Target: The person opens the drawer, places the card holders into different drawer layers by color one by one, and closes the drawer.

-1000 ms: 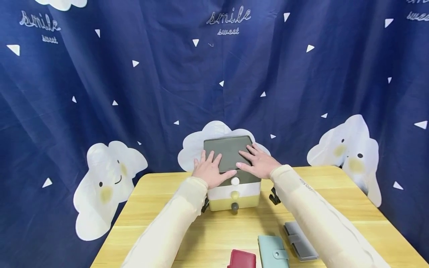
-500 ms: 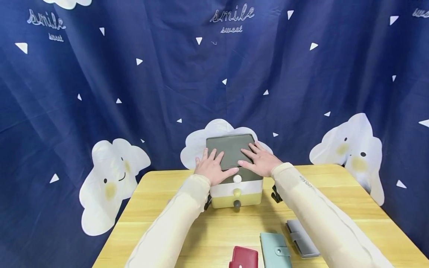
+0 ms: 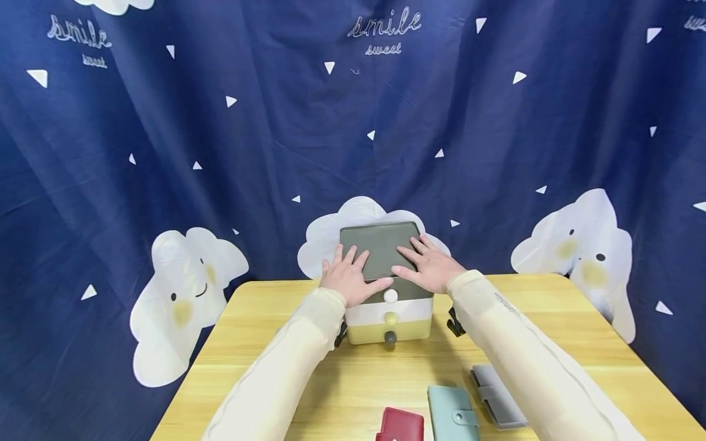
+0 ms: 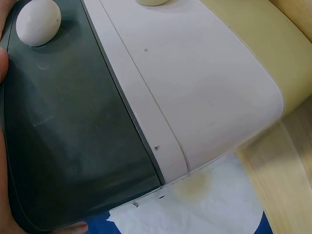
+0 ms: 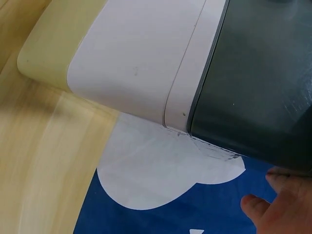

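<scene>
A small drawer box (image 3: 380, 248) with a dark grey top stands at the far side of the table. Its three tiers are dark grey, white and yellow, each with a round knob; the uppermost knob (image 3: 390, 296) is white. My left hand (image 3: 350, 280) rests on the left of the top, fingers spread and straight. On the right side of the top lies my right hand (image 3: 430, 266), also with spread fingers. Close up, the left wrist view shows the dark drawer front (image 4: 78, 122) and the right wrist view the white tier (image 5: 136, 63). The drawers look closed.
Near the front edge of the wooden table (image 3: 265, 343) lie a red wallet (image 3: 401, 424), a light green wallet (image 3: 453, 410) with a snap strap, and a grey wallet (image 3: 498, 397) partly behind my right sleeve. A blue curtain (image 3: 265, 135) with clouds hangs behind the table.
The head view has shifted slightly, so everything sits a little further right. Both hands stay flat on the box, and the wallets lie where they were.
</scene>
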The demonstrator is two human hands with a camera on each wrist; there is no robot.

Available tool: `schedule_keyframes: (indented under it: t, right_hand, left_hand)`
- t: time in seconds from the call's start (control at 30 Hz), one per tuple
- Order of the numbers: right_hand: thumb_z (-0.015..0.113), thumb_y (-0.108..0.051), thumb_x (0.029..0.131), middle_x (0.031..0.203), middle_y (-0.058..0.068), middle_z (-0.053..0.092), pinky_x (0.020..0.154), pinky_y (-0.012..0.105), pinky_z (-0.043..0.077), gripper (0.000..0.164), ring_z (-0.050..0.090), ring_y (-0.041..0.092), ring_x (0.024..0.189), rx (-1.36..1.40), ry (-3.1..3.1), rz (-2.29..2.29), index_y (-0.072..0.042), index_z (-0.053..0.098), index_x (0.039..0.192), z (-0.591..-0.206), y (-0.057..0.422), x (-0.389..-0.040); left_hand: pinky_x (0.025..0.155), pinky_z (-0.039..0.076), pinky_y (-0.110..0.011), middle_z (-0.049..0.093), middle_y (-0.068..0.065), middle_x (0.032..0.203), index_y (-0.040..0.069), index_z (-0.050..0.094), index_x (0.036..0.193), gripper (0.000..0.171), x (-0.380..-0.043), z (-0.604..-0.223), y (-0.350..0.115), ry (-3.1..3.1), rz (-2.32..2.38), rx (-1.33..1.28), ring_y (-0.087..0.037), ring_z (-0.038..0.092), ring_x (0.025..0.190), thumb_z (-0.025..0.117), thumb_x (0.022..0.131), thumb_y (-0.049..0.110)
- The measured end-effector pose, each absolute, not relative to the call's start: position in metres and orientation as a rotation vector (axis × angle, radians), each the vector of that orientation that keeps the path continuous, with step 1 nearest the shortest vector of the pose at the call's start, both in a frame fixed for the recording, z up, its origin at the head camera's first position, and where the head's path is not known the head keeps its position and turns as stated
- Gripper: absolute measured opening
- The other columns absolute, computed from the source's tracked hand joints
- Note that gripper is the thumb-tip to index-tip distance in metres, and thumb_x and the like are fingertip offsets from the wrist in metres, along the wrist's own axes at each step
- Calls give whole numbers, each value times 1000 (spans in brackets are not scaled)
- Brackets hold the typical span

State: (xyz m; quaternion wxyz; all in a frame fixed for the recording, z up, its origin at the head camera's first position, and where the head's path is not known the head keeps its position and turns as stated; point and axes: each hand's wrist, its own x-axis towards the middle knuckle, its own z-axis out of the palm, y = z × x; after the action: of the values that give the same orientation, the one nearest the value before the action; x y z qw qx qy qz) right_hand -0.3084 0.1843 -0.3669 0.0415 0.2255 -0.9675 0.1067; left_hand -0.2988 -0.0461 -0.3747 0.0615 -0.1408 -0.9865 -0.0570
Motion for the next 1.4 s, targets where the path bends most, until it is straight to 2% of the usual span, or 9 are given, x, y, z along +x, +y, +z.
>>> schedule_keyframes:
  t: [0.17, 0.37, 0.7, 1.4]
  right_hand:
    - [29, -72, 92, 156, 20, 20, 114, 55, 14, 80, 5, 38, 145, 688, -2961, 335, -18, 34, 151, -367, 184, -308]
    - [24, -75, 90, 157, 18, 19, 114, 54, 15, 83, 4, 37, 146, 687, -2960, 322, -20, 32, 152, -369, 184, -311]
    - [27, -75, 90, 157, 18, 18, 113, 55, 15, 83, 2, 37, 146, 683, -2976, 361, -20, 33, 151, -367, 183, -309]
    - [23, -79, 88, 157, 19, 17, 115, 52, 11, 88, 2, 35, 146, 627, -2988, 394, -19, 31, 152, -370, 180, -325]
  left_hand:
    - [107, 14, -67, 23, -7, 158, 25, 32, 152, 104, -298, -375, -47, -2983, -180, -431, -36, 5, 146, 22, 73, 93]
    - [108, 16, -65, 22, -7, 158, 25, 30, 152, 104, -295, -371, -48, -2999, -159, -438, -35, 5, 146, 21, 73, 92]
    - [109, 19, -63, 22, -8, 158, 24, 30, 153, 105, -295, -370, -50, -3002, -181, -460, -35, 5, 146, 22, 73, 92]
    - [109, 19, -63, 23, -5, 158, 26, 31, 152, 108, -322, -373, -53, -2989, -195, -502, -35, 6, 146, 24, 69, 95]
